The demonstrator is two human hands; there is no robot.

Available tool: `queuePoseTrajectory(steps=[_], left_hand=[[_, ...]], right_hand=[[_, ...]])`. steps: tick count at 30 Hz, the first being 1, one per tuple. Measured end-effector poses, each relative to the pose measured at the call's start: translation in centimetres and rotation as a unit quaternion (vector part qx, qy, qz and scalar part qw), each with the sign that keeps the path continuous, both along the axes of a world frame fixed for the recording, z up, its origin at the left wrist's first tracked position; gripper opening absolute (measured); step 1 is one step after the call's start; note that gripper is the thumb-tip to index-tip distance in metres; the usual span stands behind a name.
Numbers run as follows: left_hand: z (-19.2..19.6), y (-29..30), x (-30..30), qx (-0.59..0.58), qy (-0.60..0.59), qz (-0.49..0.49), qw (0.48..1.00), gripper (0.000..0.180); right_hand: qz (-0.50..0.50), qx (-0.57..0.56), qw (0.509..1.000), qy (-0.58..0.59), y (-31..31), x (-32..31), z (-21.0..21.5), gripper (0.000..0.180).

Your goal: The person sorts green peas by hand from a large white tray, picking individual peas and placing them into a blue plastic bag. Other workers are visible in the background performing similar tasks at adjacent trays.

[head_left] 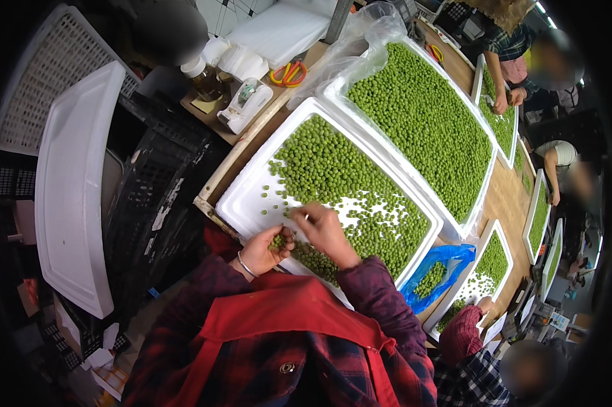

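Observation:
Directly before me lies a white foam tray [246, 197] with green peas [326, 159] spread over it, thick at the far side and thinner near its left edge. Over the near left edge my left hand [264, 252], with a bracelet at the wrist, is cupped round a few peas [277, 241]. Just right of it, my right hand [324, 234] hovers over the tray, palm down, its fingers curled in toward the thumb. What those fingertips hold, if anything, is too small to tell.
A larger pea-filled foam tray [479, 227] adjoins mine. A blue plastic bag [460, 255] with peas lies at right. Red-and-yellow scissors [289, 74] and a jar [203, 78] are beyond. Co-workers' hands [501, 103] work at other trays. Black crates [156, 156] stand left.

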State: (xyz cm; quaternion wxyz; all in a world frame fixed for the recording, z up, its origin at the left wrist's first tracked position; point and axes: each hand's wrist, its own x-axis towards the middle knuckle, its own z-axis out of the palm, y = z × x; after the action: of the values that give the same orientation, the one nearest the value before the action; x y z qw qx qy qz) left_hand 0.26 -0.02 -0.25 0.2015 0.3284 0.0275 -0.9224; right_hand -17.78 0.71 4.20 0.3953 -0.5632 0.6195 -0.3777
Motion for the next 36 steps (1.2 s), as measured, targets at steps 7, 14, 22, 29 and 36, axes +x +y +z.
queuePoseTrajectory(steps=[7, 14, 22, 29, 36], left_hand=[[0.8, -0.3, 0.6, 0.014, 0.041, -0.031, 0.999, 0.029], [1.6, 0.4, 2.8, -0.044, 0.034, -0.098, 0.994, 0.035], [0.7, 0.6, 3.4, -0.059, 0.045, -0.098, 0.992, 0.040], [1.1, 0.5, 3.4, -0.065, 0.020, -0.094, 0.993, 0.042], [1.1, 0.7, 3.3, -0.068, 0.026, -0.085, 0.994, 0.038]], right_hand=[[-0.077, -0.082, 0.967, 0.228, -2.1, 1.4, -3.1, 0.034], [0.091, -0.066, 0.983, 0.145, 2.7, 2.5, -2.9, 0.025], [-0.093, -0.025, 0.986, 0.139, 2.1, -2.1, -3.5, 0.010], [-0.047, -0.052, 0.970, 0.231, 1.5, -1.2, -3.6, 0.008], [-0.050, -0.015, 0.980, 0.193, 2.2, -3.2, -3.3, 0.010]])
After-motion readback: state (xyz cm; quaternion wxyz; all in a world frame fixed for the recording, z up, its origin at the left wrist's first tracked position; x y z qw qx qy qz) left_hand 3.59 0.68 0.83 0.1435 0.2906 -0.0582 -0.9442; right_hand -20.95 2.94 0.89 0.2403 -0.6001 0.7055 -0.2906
